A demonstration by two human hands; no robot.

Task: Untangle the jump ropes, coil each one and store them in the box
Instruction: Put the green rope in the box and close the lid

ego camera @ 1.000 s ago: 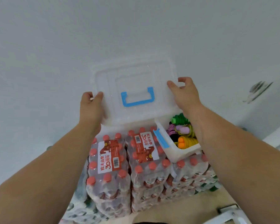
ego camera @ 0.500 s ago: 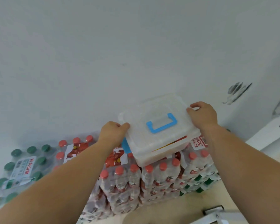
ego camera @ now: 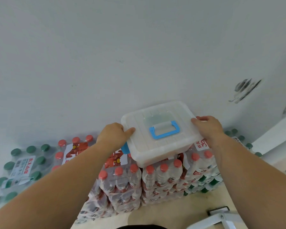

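**Head view: two hands grip a closed plastic box on stacked bottle packs**

Head view looks down at a square box [ego camera: 157, 156] of frosted, translucent white plastic with rounded corners. It sits on shrink-wrapped packs of red-capped bottles [ego camera: 122, 179], close against a plain pale wall [ego camera: 122, 47]. Its ribbed lid [ego camera: 168, 146] is on and carries a flat-lying blue loop handle [ego camera: 166, 135]. A blue latch [ego camera: 125, 148] shows on the left side. The contents cannot be made out through the cloudy plastic.

The left hand [ego camera: 113, 136] grips the lid's left corner, with the thumb laid on top and the fingers curled out of sight. The right hand [ego camera: 208, 128] grips the right edge, with the thumb on top and the fingers curled over the far corner.

Glossy packs of green-capped bottles [ego camera: 21, 167] lie to the left. A beige floor [ego camera: 172, 209] shows at the near edge.
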